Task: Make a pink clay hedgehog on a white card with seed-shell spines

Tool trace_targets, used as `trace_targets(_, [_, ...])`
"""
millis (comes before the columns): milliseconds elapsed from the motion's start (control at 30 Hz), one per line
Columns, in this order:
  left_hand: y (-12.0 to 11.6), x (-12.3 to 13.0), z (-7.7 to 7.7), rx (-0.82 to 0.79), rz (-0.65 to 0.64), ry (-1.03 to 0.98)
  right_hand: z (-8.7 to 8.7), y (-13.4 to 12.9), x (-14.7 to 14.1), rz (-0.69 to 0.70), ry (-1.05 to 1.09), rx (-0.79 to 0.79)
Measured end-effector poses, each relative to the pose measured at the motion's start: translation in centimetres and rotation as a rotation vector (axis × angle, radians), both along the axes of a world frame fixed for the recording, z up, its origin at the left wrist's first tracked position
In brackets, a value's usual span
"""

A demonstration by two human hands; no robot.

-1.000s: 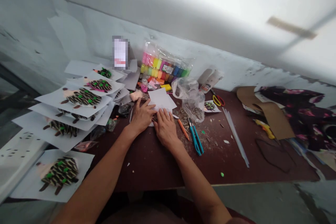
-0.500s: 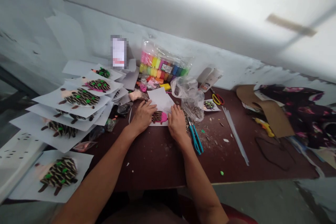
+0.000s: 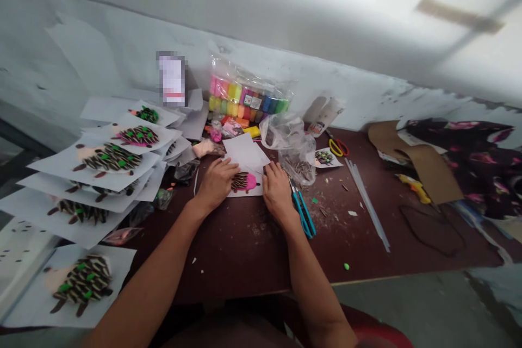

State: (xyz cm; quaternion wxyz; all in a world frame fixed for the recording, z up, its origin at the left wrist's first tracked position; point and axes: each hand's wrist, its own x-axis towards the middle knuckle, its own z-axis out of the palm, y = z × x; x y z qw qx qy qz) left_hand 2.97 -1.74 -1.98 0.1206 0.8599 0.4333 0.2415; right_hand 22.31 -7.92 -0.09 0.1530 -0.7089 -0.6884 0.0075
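My left hand (image 3: 216,180) lies flat, fingers stretched out, over the left side of a white paper sheet (image 3: 240,147). Opposite it, my right hand (image 3: 278,186) rests at the sheet's right edge, its fingers also extended. Between them shows a pink hedgehog figure (image 3: 247,181) with dark striped spines and small dark feet, partly covered by the left fingers. Just right of my right hand, blue-handled scissors (image 3: 302,212) lie on the dark red table (image 3: 240,250).
Finished hedgehog pictures (image 3: 112,157) are stacked at left. Behind the hands stand a bag of coloured clay (image 3: 248,98) and a clear plastic bag (image 3: 287,138). Rightward lie yellow-and-red scissors (image 3: 336,148), glue sticks (image 3: 369,204) and a yellow glue gun (image 3: 415,189).
My hands have moved slightly apart, and more of the pink hedgehog shows between them. The head view has shifted a little. Both hands stay at the sheet.
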Motion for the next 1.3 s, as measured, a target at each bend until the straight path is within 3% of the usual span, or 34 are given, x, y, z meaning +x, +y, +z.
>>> trace_targets(167, [0.7, -1.0, -0.3, 0.019, 0.135, -0.076, -0.2, 0.1, 0.5, -0.017, 0.013, -0.024])
trace_targets(367, [0.8, -1.7, -0.1, 0.007, 0.245, 0.000, 0.3, 0.0, 0.6, -0.053, 0.008, -0.096])
trace_targets(667, [1.9, -2.6, -0.9, -0.035, 0.184, -0.042, 0.6, -0.2, 0.6, -0.006, 0.032, -0.100])
trace_targets(900, [1.8, -2.6, -1.1, 0.013, 0.281, 0.009, 0.9, -0.3, 0.6, -0.062, 0.042, -0.102])
trace_targets(1300, [1.6, -2.6, 0.1, -0.069, 0.281, -0.065, 0.2, -0.1, 1.1, -0.071, 0.133, -0.041])
